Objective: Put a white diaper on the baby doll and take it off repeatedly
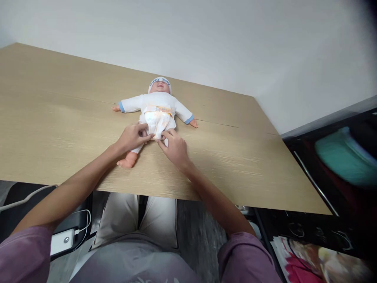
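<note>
A baby doll (160, 87) in a white outfit with blue cuffs lies on its back on the wooden table, head toward the wall and arms spread. Around its hips is a white diaper (159, 120) with an orange-patterned waistband. My left hand (134, 135) pinches the diaper's edge at the leg on the left side. On the right side, my right hand (173, 146) has its fingers closed on the diaper's lower edge, close to the left fingertips. One doll foot (128, 160) shows below my left hand; the other leg is hidden by my right hand.
The wooden table (229, 165) meets a pale wall (191, 43) at the back. A white power bank (62, 241) with a cable lies below the front edge on the left. A blurred teal item (346, 157) is beyond the table's right edge.
</note>
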The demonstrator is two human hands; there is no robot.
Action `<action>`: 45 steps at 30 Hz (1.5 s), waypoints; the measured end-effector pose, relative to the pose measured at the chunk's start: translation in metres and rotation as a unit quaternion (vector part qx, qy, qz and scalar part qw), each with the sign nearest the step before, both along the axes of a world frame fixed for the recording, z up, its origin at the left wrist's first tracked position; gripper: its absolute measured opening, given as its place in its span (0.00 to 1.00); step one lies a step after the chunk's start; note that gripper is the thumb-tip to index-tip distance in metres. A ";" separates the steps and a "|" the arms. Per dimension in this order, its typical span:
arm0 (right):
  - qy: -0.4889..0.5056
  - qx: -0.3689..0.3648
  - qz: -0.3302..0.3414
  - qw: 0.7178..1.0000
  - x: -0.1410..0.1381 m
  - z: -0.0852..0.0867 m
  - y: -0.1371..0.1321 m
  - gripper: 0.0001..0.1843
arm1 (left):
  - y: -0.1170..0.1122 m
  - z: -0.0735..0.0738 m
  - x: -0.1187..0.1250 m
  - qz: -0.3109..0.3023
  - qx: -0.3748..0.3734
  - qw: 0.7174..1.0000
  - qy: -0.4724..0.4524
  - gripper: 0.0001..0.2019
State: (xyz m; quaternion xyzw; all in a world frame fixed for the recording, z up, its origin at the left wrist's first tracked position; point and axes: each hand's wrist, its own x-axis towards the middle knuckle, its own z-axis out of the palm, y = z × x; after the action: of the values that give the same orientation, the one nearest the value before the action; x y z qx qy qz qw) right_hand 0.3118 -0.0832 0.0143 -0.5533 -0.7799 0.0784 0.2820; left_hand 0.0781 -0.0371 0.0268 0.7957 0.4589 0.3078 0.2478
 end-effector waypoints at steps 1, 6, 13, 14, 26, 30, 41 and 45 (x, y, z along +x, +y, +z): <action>0.009 0.004 0.004 1.000 0.001 -0.001 0.000 0.08 | -0.001 -0.001 0.000 0.002 0.011 1.000 -0.004 0.21; 0.041 0.020 0.023 0.999 0.002 -0.005 -0.006 0.10 | -0.007 -0.003 0.000 -0.011 0.046 0.998 -0.037 0.16; 0.043 -0.002 0.015 0.999 0.000 -0.005 -0.006 0.08 | -0.004 -0.003 0.001 -0.030 0.031 0.998 -0.034 0.17; 0.050 -0.008 0.008 0.999 0.000 -0.006 -0.005 0.07 | -0.004 -0.004 0.000 -0.024 0.023 0.999 -0.031 0.17; 0.219 -0.018 -0.053 0.974 0.008 -0.002 -0.004 0.19 | -0.004 -0.030 -0.003 0.037 -0.084 0.977 -0.193 0.27; 0.194 -0.022 -0.078 0.978 0.010 0.000 -0.006 0.17 | -0.009 -0.030 -0.003 0.070 -0.082 0.975 -0.195 0.29; 0.117 -0.031 -0.055 0.991 0.005 0.002 -0.004 0.15 | -0.009 -0.014 -0.004 0.048 -0.133 0.969 -0.202 0.25; 0.183 -0.059 -0.063 0.979 0.003 0.002 -0.003 0.20 | -0.005 -0.013 -0.006 0.083 -0.217 0.939 -0.254 0.32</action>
State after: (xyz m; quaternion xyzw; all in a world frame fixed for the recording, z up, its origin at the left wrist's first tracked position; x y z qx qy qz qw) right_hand 0.3152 -0.0858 0.0163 -0.5934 -0.6724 0.2063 0.3914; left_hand 0.0723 -0.0421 0.0141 0.5768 0.5007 0.4125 0.4964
